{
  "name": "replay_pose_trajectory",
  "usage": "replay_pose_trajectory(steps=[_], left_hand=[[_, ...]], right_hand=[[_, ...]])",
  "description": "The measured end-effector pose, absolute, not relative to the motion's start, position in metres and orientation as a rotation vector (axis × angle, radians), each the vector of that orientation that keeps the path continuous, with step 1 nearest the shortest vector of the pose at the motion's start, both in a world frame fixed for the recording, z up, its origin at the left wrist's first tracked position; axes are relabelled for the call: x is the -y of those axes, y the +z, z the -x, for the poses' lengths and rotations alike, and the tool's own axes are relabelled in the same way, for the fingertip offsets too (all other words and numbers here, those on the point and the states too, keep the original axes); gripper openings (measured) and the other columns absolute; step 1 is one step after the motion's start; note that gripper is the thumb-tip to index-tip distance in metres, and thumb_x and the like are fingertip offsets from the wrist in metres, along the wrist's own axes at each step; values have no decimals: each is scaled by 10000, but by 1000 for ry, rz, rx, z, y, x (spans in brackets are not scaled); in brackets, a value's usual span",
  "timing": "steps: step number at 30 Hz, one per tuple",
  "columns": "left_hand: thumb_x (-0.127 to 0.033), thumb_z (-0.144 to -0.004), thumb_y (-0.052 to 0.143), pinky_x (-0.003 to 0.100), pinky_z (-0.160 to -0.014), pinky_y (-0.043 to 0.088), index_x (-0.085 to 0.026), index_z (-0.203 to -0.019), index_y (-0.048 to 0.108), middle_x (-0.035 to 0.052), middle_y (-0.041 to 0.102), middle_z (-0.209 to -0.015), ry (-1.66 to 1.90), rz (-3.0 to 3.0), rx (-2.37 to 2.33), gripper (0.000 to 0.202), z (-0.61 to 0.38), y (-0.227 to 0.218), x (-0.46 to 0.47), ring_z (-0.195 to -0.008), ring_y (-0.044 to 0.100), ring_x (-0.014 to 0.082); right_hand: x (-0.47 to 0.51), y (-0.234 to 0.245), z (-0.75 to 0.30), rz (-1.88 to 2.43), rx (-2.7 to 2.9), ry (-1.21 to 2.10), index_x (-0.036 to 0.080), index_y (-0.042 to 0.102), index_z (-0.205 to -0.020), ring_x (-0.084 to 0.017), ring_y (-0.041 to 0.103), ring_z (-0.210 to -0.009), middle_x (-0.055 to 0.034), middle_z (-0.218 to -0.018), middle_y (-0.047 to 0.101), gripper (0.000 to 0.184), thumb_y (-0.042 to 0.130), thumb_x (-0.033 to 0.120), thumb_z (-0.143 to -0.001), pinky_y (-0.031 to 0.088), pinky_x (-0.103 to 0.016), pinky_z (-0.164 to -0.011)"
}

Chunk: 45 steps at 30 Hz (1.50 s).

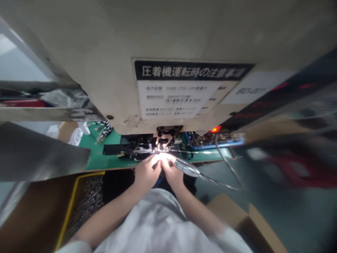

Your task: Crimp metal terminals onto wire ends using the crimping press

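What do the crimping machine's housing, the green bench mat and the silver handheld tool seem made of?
The crimping machine housing looks like painted metal, matte beige with scuffs. The green bench mat seems rubber or laminate, from its smooth dull surface. The silver handheld tool looks like polished metal from its sheen, though blurred.

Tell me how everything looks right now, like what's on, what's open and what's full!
Left hand, raised to the bright spot at the machine, fingers lost in glare.
Right hand, close beside the left hand.
Silver corded tool, touching the right hand.
Crimping machine, bright light shining at its working part.
Red indicator light, lit.
Wire bundles, lying on the green mat.
Yellow bin, heaped with small parts.
Cardboard box, flaps open.
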State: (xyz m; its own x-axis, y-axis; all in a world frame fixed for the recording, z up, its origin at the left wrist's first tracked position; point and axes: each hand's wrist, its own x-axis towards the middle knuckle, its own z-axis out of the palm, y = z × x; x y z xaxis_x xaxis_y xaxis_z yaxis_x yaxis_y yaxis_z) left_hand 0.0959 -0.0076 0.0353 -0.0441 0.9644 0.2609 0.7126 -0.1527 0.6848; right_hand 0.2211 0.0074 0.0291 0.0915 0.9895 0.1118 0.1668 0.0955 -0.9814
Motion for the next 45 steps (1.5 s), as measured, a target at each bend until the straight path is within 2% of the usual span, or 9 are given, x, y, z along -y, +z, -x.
replay_pose_trajectory(steps=[12,16,23,31,38,45], left_hand=[[-227,-862,559,306,-842,550,-240,-1065,708,36,753,-1026,874,-1845,-1842,252,-95,46,4,-933,710,219],[-231,-872,547,292,-802,547,-251,-1055,706,24,756,-1008,836,-1805,-1804,244,-95,48,4,-915,711,210],[-234,-878,541,283,-765,536,-264,-1020,712,9,755,-985,829,-1789,-1771,224,-94,50,6,-893,705,202],[-262,-868,564,333,-855,551,-244,-1086,710,38,746,-1069,736,-1800,-1811,263,-94,52,4,-983,702,235],[-242,-870,562,327,-850,551,-234,-1068,711,40,756,-1025,703,-1828,-1860,248,-96,55,3,-959,709,234],[-248,-871,557,328,-858,553,-230,-1097,706,47,750,-1055,711,-1851,-1890,272,-96,54,2,-974,708,237]], right_hand=[[-14,27,-222,1282,1267,1022,170,743,-935,-228,712,-890,-66,-931,755,191,672,300,-814,569,-377,-885],[-13,28,-221,1295,1265,1026,177,734,-942,-224,706,-902,-62,-945,750,190,666,305,-819,563,-365,-885],[-13,32,-221,1275,1337,951,202,681,-850,-168,659,-719,-6,-791,692,97,677,284,-798,567,-303,-727],[-12,33,-222,1301,1359,924,194,718,-901,-209,701,-855,-37,-891,743,125,670,222,-788,572,-342,-842],[-14,31,-224,1258,1384,936,192,748,-964,-215,715,-911,-43,-959,759,178,661,241,-817,582,-342,-865],[-17,25,-225,1229,1384,962,205,758,-962,-213,717,-884,-42,-945,760,179,657,256,-824,587,-347,-852]])
